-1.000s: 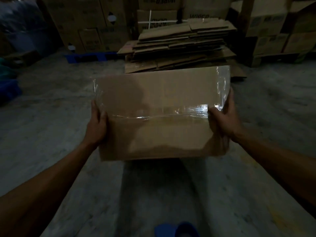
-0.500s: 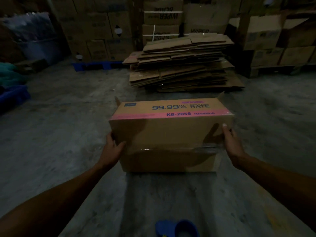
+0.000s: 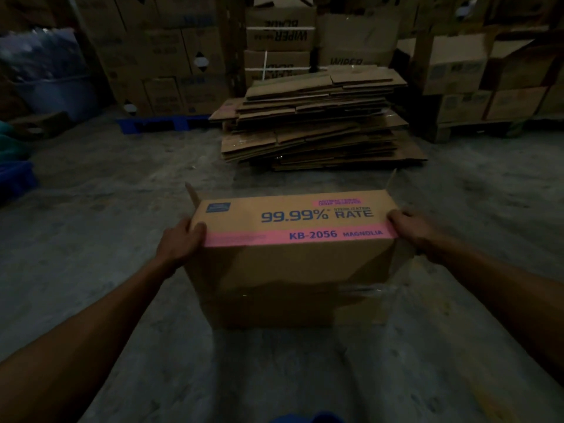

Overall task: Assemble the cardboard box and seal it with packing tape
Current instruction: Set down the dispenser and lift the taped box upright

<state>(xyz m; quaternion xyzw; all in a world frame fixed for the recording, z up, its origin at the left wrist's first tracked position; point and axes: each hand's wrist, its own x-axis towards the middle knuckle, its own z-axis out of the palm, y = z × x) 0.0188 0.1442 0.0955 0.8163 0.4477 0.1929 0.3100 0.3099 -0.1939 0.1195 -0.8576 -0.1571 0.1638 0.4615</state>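
A brown cardboard box (image 3: 293,270) with a pink band and blue print "99.99% RATE KB-2056" fills the middle of the view, above the concrete floor. Its printed side faces up. The face toward me carries a strip of clear packing tape (image 3: 363,290). Flap tips stick up at the far corners. My left hand (image 3: 180,242) grips the box's left upper edge. My right hand (image 3: 409,224) grips the right upper edge.
A stack of flattened cardboard sheets (image 3: 314,123) lies on the floor just beyond the box. Stacked cartons (image 3: 280,35) line the back wall, more on a wooden pallet (image 3: 464,129) at right. A blue pallet (image 3: 158,125) sits at back left.
The box has been rolled away from me: the taped face that filled the view now faces me low down, the printed side is on top. Both hands shifted to the upper edges.
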